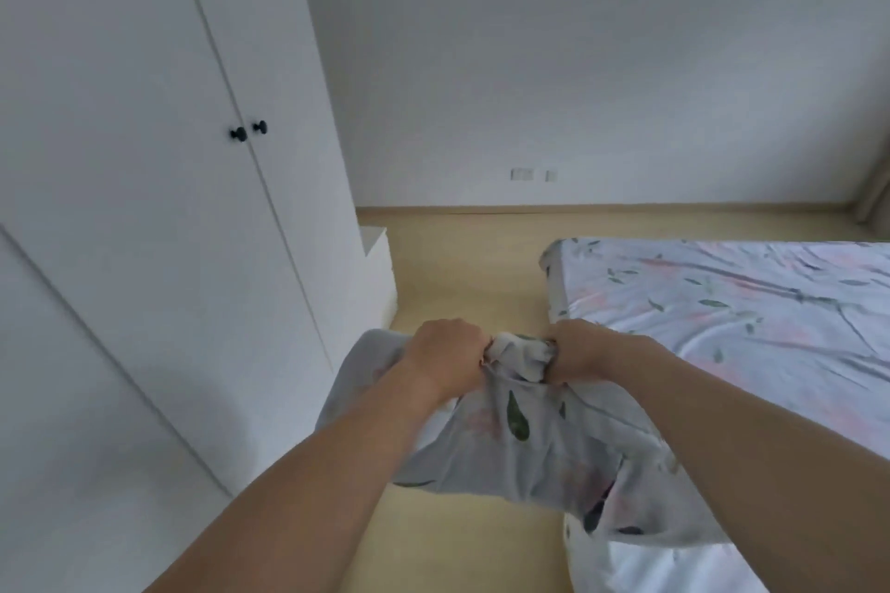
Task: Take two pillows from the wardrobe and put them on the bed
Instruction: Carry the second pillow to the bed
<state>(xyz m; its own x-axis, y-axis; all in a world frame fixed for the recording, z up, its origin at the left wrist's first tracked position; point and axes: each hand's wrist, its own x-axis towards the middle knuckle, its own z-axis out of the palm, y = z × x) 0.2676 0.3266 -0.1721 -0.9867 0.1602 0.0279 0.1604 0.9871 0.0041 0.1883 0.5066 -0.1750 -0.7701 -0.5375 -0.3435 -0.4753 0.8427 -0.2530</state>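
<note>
I hold a pillow point(525, 443) in a pale case with a leaf and pink flower print, low in the middle of the view, above the floor. My left hand point(445, 356) and my right hand point(585, 354) both grip bunched fabric at its top edge, close together. Whether a second pillow hangs with it I cannot tell. The bed point(751, 303), covered with a sheet in the same print, lies to the right. The white wardrobe point(144, 159) stands at the left with its doors closed and two black knobs point(248, 131) side by side.
A low white unit point(380, 265) sits beside the wardrobe's far end. Light wooden floor point(457, 265) runs between wardrobe and bed up to a white wall with sockets point(532, 174). A curtain edge point(874, 188) hangs at the far right.
</note>
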